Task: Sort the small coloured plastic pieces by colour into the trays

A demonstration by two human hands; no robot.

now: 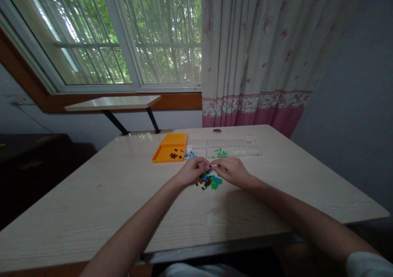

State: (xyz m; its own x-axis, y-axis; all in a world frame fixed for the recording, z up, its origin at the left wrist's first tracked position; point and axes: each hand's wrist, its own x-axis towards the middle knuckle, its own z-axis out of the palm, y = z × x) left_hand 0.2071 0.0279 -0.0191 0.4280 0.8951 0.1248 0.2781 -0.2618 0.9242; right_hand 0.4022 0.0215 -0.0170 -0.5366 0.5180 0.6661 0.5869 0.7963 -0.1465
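Observation:
My left hand and my right hand meet over a small heap of tiny blue, green and brown pieces in the middle of the pale wooden table. Both hands have their fingers curled, fingertips pinched together where they touch. What the fingertips hold is too small to name. Just beyond the hands lies a clear plastic sorting tray with blue pieces in one compartment and green pieces in another. To its left sits an orange tray holding brown pieces.
A small dark round object lies at the table's far edge. Behind the table hang a patterned curtain and a barred window, with a narrow wall shelf at the left. A dark cabinet stands left.

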